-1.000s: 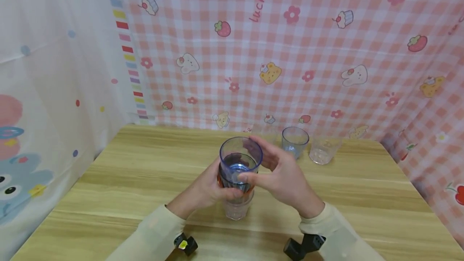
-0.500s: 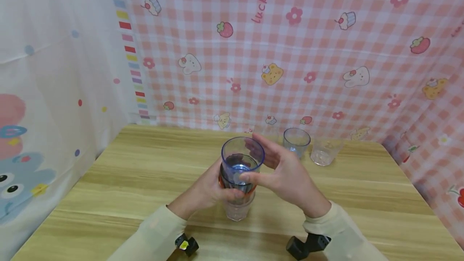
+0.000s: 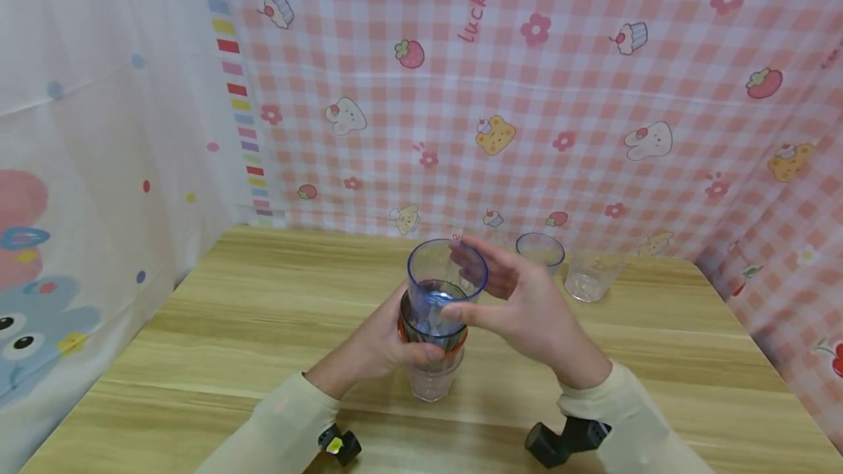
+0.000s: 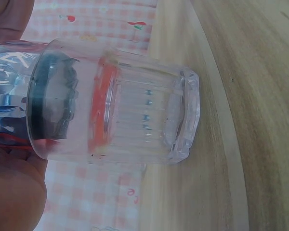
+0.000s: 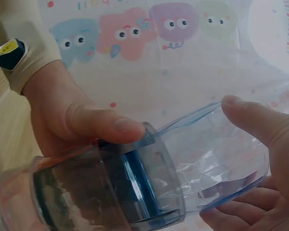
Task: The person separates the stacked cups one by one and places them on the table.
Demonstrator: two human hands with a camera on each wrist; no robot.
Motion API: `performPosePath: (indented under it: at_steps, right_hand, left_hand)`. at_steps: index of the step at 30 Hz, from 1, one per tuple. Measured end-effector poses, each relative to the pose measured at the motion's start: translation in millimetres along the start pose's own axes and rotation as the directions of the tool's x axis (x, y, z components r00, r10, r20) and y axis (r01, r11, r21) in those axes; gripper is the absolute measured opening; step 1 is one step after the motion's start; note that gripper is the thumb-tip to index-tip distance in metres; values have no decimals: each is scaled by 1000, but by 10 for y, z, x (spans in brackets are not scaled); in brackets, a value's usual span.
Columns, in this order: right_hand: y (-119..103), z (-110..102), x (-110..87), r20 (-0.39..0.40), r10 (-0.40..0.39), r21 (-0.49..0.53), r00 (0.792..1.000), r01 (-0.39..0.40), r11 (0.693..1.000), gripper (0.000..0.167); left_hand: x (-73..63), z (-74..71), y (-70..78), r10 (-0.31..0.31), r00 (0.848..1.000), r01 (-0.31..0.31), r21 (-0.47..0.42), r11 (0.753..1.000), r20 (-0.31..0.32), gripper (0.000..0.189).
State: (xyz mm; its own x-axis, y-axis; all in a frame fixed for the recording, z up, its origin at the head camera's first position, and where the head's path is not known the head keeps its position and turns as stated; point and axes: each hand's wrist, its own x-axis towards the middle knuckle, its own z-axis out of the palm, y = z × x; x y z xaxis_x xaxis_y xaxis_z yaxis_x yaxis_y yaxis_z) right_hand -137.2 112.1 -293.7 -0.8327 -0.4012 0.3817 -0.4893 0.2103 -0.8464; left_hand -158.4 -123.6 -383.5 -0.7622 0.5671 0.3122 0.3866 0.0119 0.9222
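Observation:
My left hand (image 3: 375,348) grips a nested stack of tumblers upright above the wooden table. Lowest is a clear tumbler (image 4: 149,106); an orange one (image 4: 102,103) sits inside it, then a dark grey one (image 3: 412,320). A clear blue tumbler (image 3: 431,287) stands partly inside the dark one, slightly tilted. Around its upper part, my right hand (image 3: 527,313) holds it between the thumb and the fingers. In the right wrist view, its lower end is still within the dark tumbler's rim (image 5: 166,168). Part of the stack is hidden behind my left fingers.
Behind my right hand, another blue-rimmed tumbler (image 3: 541,249) and a clear tumbler (image 3: 589,280) stand at the table's back. A faint clear shape beside them is mostly hidden. Checked cloth (image 3: 421,108) hangs along the table's rear edge (image 3: 316,234).
The blue tumbler has risen a little out of the dark one and shifted right, together with my right hand. My left hand and the lower stack stay nearly still.

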Motion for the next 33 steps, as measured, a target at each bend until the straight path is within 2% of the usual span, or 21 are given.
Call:
performPosePath:
  at_steps: [12,25,33]
  right_hand:
    - [-71,-71,55,-30,-49,34,998,50,998,83]
    - [-100,-130,119,-46,-54,46,997,56,997,80]
    - [-70,-155,168,-80,-20,60,997,25,998,81]
  left_hand:
    - [-20,3,1,-27,1000,27,-6,1000,-6,105]
    - [1,16,-24,28,1000,-27,-32,999,9,105]
    - [-1,13,-35,-14,1000,15,-43,999,6,106]
